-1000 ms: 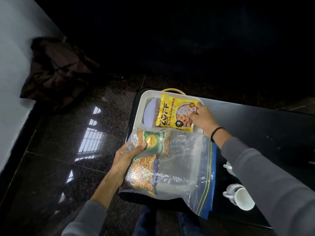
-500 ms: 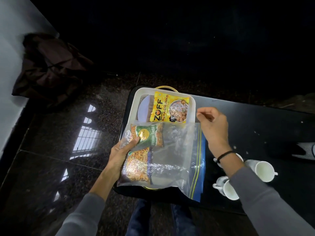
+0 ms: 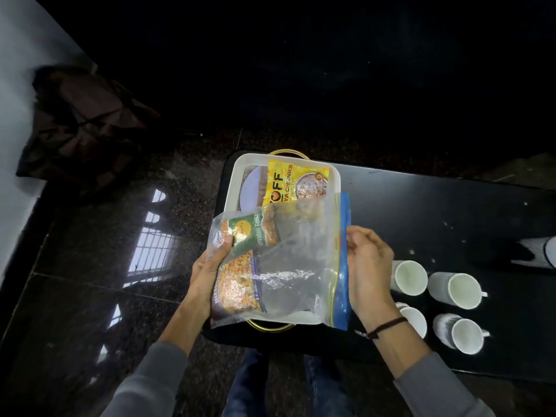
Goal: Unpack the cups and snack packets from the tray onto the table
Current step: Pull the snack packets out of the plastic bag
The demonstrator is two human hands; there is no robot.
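From the head camera, the right hand (image 3: 373, 266) is no longer touching the yellow packet (image 3: 288, 179). It is now closing on the blue seal strip of the zip bag (image 3: 294, 266), with its fingers curled and seemingly pinching that edge. The yellow packet is lying released at the far end of the tray (image 3: 237, 173), which is sitting by the desk's (image 3: 421, 206) left edge. The left hand (image 3: 210, 266) is gripping the bag's opposite side and holding it above the near half of the tray. Its thumb is pressing on the green packet (image 3: 252, 233) inside, and the orange packet (image 3: 237, 287) is lying just below that. Four cups (image 3: 409, 276) are already standing on the desk right of the tray, toward the near edge. So the cups look done, and the person is probably getting ready to open the bag for the remaining packets. The yellow packet is still waiting to go onto the desk.
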